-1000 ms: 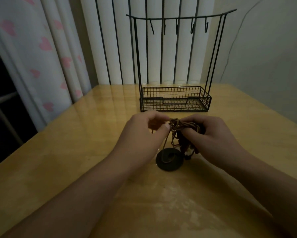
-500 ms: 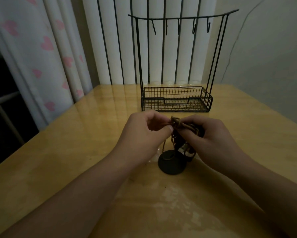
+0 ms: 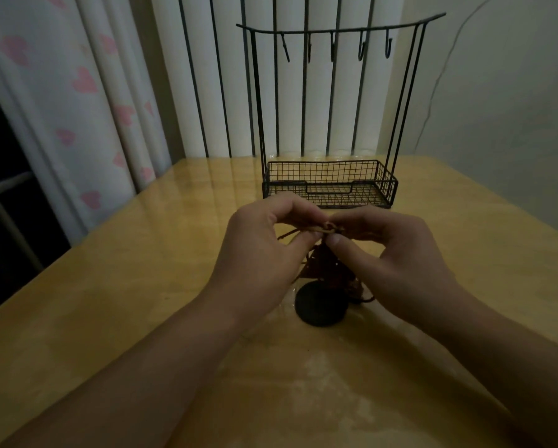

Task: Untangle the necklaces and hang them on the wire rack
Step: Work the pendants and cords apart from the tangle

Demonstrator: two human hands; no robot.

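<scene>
Dim light, head view. Both hands raised over the counter (image 3: 116, 286), fingertips meeting at a knot in the necklaces (image 3: 327, 228).

Left hand (image 3: 264, 253): thumb and forefinger curled, pinching the cord just left of the knot; a loose end sticks out leftward under the fingers.

Right hand (image 3: 397, 253): thumb and forefinger curled, pinching the same knot from the right side. The two thumbs are nearly touching.

Necklaces: brownish cords in a tangled bundle, hanging from the pinch down between the palms. Lower strands bunch up reddish-brown near the wrists. A dark round disc (image 3: 322, 306) lies flat on the counter below the bundle; cords reach down to its top edge, and a loop trails off to its right. How many cords there are cannot be told.

Rack (image 3: 331, 184): black wire, standing upright beyond the hands, near the far counter edge. Mesh basket at its base, tall side posts, a curved top bar carrying five hooks (image 3: 361, 48). Hooks are bare.

Behind: white vertical slats; curtain (image 3: 77, 92) with pink hearts at left.
</scene>
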